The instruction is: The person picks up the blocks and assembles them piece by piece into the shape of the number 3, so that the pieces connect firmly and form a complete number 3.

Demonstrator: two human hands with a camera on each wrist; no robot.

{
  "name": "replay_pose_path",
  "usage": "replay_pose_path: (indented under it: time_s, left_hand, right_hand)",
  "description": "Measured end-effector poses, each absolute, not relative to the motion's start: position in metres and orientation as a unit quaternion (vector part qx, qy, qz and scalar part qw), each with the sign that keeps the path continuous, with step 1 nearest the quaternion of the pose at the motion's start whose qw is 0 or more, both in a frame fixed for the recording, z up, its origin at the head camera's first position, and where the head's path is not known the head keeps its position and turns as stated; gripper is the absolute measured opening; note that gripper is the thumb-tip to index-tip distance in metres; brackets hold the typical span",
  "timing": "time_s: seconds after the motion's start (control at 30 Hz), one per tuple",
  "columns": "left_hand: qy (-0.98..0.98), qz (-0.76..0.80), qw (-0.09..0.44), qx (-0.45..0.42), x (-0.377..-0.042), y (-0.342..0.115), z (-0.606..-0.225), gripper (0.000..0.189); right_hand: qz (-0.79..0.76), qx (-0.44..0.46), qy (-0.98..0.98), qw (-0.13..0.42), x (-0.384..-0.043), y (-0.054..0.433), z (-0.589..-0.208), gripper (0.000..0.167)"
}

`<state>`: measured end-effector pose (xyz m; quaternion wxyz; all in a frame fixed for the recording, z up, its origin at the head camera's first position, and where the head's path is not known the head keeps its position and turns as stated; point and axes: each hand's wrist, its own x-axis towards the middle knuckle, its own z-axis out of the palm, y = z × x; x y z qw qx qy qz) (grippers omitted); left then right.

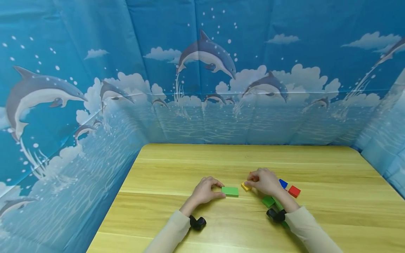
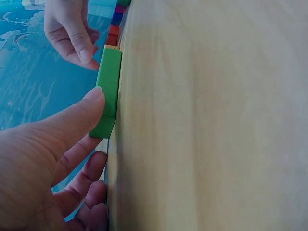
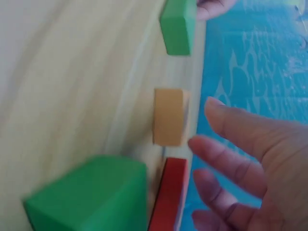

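My left hand [image 1: 205, 191] pinches the left end of a green rectangular block [image 1: 230, 191] between thumb and forefinger. That block lies on the wooden table, as the left wrist view [image 2: 109, 86] also shows. Just right of it is a small yellow block [image 1: 245, 186], separated by a narrow gap. My right hand [image 1: 265, 181] hovers at the yellow block; in the right wrist view its thumb and fingers are spread beside the block [image 3: 168, 117], apparently without gripping it. Part of a red block [image 3: 169, 195] shows near these fingers, mostly hidden by the hand in the head view.
Right of and below the right hand lie a blue block [image 1: 283, 183], a red block [image 1: 294, 191] and green blocks [image 1: 268, 201], partly covered by the forearm. A dolphin-print curtain [image 1: 202, 116] surrounds the table [image 1: 164, 165]. Black wrist cameras [image 1: 198, 223] sit under both wrists.
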<state>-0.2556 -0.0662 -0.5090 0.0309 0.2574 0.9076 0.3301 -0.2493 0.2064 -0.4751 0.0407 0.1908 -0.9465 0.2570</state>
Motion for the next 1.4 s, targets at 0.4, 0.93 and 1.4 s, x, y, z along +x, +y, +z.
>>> replay_pose_path:
  time_s: [0.4,0.93,1.4]
  left_hand:
    - [0.905,0.333,0.03,0.263,-0.255,-0.065,-0.508,0.033]
    - [0.906,0.337,0.025,0.255,-0.253,-0.065,-0.51,0.033]
    - [0.906,0.342,0.028,0.247,-0.253,-0.065,-0.51,0.033]
  right_hand:
    - [0.299,0.144,-0.943,-0.016,-0.246,0.201,-0.478,0.022]
    - [0.374,0.171,-0.907,-0.092,-0.238,0.205,-0.478,0.021]
    - [0.372,0.17,-0.908,-0.087,-0.234,0.197,-0.479,0.019]
